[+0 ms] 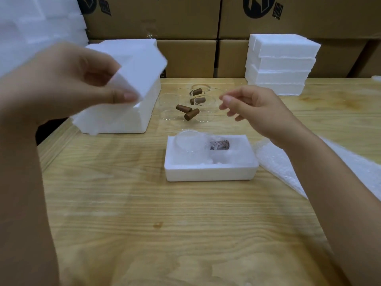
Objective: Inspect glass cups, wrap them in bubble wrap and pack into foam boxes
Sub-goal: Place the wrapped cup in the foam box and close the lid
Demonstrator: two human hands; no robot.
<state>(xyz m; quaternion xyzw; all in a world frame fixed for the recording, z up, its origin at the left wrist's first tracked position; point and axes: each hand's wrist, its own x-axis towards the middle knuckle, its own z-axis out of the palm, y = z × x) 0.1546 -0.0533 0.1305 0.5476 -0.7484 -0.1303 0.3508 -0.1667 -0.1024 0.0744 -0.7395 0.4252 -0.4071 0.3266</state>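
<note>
Nearest to me, on the worktop (pixel 185 223), the box (pixel 210 174) sits open. The wrapped cup (pixel 191 144) lies in its recess, bowl to the left, with the brown handle showing through the film to the right. A sheet of wrap (pixel 288 166) lies just beside the box on the right. From that I judge the step in hand to be closing this box.

My left hand (pixel 68 83) pinches the lid (pixel 142 67) by one edge between thumb and fingers. The lid is up in the air, tilted and blurred, well apart from the box. My right hand (pixel 253 108) hovers with fingers loosely curled, gripping nothing.

To do this well I would bring the lid across level and take its far edge with the free right hand. Then I would line its corners up with the box walls before letting it down. The cup's bowl seems to stand a little above the rim at the back left, so I would seat it deeper first. I would press evenly rather than on one corner, since foam cracks and glass will not forgive a hard push.

Beyond the right hand the bare cups (pixel 191 104) wait close together, so I would keep the lid's path short of them. Behind them stand the left stack (pixel 123 118) and the right stack (pixel 280 65), with cartons (pixel 185 56) at the back.
</note>
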